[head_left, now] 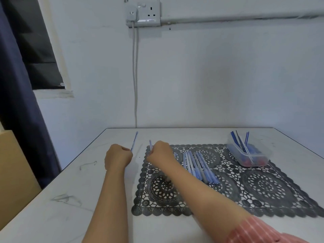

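Now the left hand [118, 155] pinches a thin blue ink refill [134, 140] over the white tabletop [87, 190]. The right hand [160, 151], fingers curled, clamps a pale plastic pen barrel [150, 144] beside it. Line both up straight before sliding in.

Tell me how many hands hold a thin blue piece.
2. The left hand, over the bare table, pinches a thin blue rod; the right hand, at the lace mat, grips a pale blue tube.

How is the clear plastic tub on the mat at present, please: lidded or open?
Open: the tub has no lid, and thin blue sticks poke up past its rim.
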`<state>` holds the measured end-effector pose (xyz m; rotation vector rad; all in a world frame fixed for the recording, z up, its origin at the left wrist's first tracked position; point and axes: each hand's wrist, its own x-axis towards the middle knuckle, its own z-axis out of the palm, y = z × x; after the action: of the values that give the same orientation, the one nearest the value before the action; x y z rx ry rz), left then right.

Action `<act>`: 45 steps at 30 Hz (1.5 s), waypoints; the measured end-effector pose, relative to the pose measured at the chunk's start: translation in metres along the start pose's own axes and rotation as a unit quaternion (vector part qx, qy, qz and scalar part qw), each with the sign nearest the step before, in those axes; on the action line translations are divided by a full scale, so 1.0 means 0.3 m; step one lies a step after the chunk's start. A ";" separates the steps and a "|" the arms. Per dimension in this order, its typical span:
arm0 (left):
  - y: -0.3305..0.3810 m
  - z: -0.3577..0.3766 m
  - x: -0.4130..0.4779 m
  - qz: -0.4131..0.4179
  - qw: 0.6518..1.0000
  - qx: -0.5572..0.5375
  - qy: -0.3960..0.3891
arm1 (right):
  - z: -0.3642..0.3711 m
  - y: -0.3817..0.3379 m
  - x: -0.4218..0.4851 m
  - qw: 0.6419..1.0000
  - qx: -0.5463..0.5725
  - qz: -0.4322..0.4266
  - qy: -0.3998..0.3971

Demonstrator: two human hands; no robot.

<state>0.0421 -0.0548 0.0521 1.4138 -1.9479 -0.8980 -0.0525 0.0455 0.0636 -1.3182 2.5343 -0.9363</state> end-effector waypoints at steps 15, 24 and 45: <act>0.117 0.179 -0.185 0.072 0.983 0.060 -0.159 | -0.099 0.164 -0.107 0.992 -0.100 0.078 -0.022; 0.128 0.196 -0.187 0.047 0.980 0.052 -0.187 | -0.096 0.176 -0.112 0.992 -0.111 0.052 -0.026; 0.051 0.063 -0.083 0.046 0.999 -0.004 -0.021 | -0.318 0.396 -0.095 0.998 -0.062 -0.013 0.031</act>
<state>0.0258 -0.0240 0.0509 1.2992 -2.0210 -0.8974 -0.1545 0.1622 0.0661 -1.3788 2.6672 -0.8498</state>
